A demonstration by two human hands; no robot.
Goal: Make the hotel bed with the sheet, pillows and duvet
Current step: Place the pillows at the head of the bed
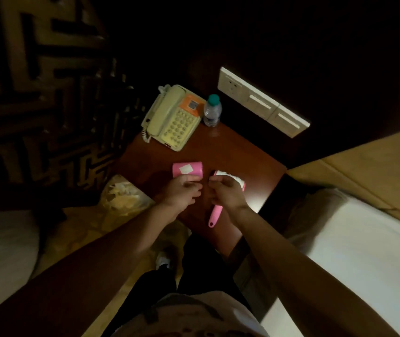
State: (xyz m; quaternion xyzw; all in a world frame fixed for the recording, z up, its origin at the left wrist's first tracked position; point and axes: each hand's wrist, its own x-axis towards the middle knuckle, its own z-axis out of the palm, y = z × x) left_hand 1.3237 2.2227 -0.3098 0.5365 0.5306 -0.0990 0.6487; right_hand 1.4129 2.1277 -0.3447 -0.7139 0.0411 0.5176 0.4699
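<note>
You stand in front of the nightstand (218, 147), and both your hands are over its near edge, not over the bed. Your right hand (228, 193) has its fingers curled over the white head of a pink lint roller (214, 215) and seems to hold it there. The roller's long axis runs from this head toward you, and the handle points at your body, a little to the left. Your left hand (184, 190) is just beside the right one, at the near edge of a pink cover (186, 169) that lies on its side on the nightstand. Its fingers are bent, but in this dim light I cannot tell if they pinch something or hold nothing.

The thing of the task, the bed (354, 251), lies to the right of the nightstand. A white sheet covers its mattress, and its beige headboard (364, 166) is behind. I see no pillow and no duvet on this part.

So the relation that matters, in my judgement, is this: the bed is on your right side, your right hand is the nearer one, and it is busy. For the bed work you will have to free this hand and turn right.

At the back of the nightstand stand a telephone (172, 117) and a water bottle (212, 110). To its left a bag with paper waste (123, 198) is on the floor.
</note>
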